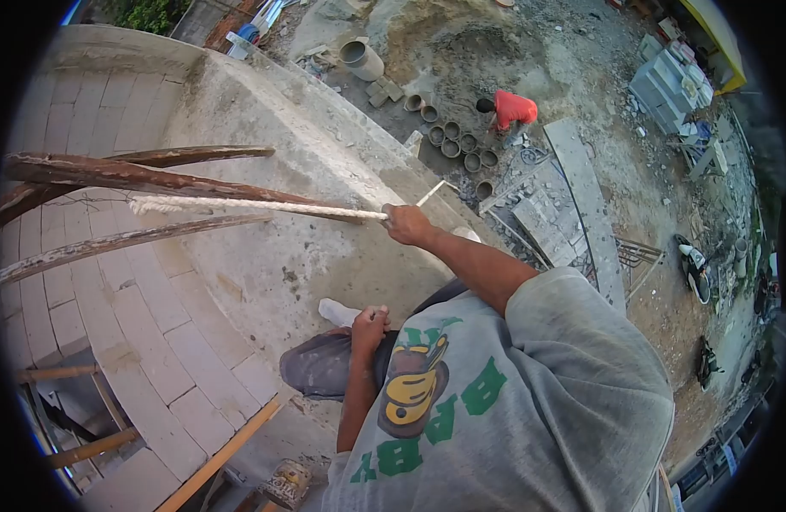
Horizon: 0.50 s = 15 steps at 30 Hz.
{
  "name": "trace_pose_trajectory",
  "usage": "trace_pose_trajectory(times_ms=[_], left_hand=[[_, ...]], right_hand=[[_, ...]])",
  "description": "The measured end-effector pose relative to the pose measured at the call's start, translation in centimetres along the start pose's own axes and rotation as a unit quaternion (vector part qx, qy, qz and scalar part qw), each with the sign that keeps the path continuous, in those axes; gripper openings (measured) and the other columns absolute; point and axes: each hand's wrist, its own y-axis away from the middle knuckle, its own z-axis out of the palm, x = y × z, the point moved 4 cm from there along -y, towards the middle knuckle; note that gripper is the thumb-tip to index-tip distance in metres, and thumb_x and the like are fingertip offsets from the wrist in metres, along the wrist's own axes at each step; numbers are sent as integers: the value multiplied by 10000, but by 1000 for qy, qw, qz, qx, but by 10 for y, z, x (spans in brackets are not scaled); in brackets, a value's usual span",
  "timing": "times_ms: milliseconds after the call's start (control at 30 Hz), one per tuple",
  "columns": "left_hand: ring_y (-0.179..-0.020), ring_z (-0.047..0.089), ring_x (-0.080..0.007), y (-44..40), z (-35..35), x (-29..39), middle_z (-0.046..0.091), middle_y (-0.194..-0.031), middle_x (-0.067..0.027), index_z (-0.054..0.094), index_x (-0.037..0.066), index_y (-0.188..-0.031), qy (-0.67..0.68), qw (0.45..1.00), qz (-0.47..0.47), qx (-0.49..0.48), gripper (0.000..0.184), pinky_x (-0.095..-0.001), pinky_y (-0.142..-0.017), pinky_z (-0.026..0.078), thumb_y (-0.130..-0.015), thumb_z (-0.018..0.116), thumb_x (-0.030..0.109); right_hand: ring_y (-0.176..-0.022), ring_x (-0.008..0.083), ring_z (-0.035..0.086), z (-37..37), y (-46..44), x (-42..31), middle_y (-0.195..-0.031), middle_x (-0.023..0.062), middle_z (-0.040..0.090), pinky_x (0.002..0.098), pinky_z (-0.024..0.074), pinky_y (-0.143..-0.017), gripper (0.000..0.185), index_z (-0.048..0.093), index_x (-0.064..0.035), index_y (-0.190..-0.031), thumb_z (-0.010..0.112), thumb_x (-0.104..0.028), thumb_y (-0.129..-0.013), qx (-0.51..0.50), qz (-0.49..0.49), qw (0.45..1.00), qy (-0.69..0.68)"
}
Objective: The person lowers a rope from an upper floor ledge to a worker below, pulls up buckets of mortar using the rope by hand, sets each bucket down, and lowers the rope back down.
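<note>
My right hand (407, 224), arm stretched out, is wrapped round a whitish rope (273, 206). To the left the rope runs past the wooden poles (154, 177) to a frayed-looking, thicker end. A short piece beyond my fist reaches the outer edge of the concrete ledge (324, 162) and bends there. My left hand (371, 328) is curled into a loose fist close to my bent knee, in dark dusty trousers (316, 365). Nothing shows between its fingers. A pale foot covering (335, 312) shows just past it.
The ledge drops off to ground far below, where a person in a red shirt (516, 107) bends beside several buckets (451, 147). Pale blocks (167, 363) form a wall at left. A labelled bucket (286, 485) stands low at the bottom. Rubble and slabs (542, 222) lie below.
</note>
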Motion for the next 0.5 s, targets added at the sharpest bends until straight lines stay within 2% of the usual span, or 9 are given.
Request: trace_pose_trajectory(times_ms=[267, 367, 400, 433, 500], left_hand=[[-538, 538, -92, -4, -1, -6, 593, -670, -43, 589, 13, -797, 0, 1000, -4, -2, 275, -234, -480, 436, -843, 564, 283], [-542, 513, -101, -1, 0, 0, 557, -674, -36, 565, 9, -851, 34, 999, -24, -8, 251, -219, -480, 403, -868, 540, 258], [-559, 527, -96, -6, 5, -15, 573, -699, -31, 565, 30, -915, 102, 993, -46, -25, 236, -232, -486, 423, -855, 564, 258], [-577, 541, -91, -19, -2, -22, 589, -724, -26, 565, 50, -978, 170, 984, -43, -23, 249, -245, -492, 443, -842, 587, 258], [-588, 533, -88, -12, -37, 29, 585, -751, -26, 533, 57, -1068, 188, 982, -2, 26, 301, -253, -499, 444, -837, 601, 238]], right_hand=[[-700, 405, 580, -19, -7, 3, -701, 224, 589, 498, 437, -626, 249, 517, -24, -864, 512, -272, -834, 14, 12, 1000, 0], [-688, 403, 581, -13, -14, 10, -698, 207, 593, 494, 439, -606, 245, 530, -35, -875, 521, -274, -825, 14, -7, 1000, -2], [-732, 388, 593, -14, -11, 12, -736, 205, 604, 492, 455, -645, 242, 531, -23, -839, 560, -246, -748, 3, -19, 1000, 21], [-713, 390, 590, -5, -13, 22, -743, 210, 605, 483, 458, -651, 240, 545, -13, -814, 570, -236, -730, -20, 25, 998, 49], [-732, 396, 594, -6, -20, 21, -777, 221, 611, 483, 460, -671, 259, 564, -20, -871, 544, -269, -802, 17, 25, 999, 13]])
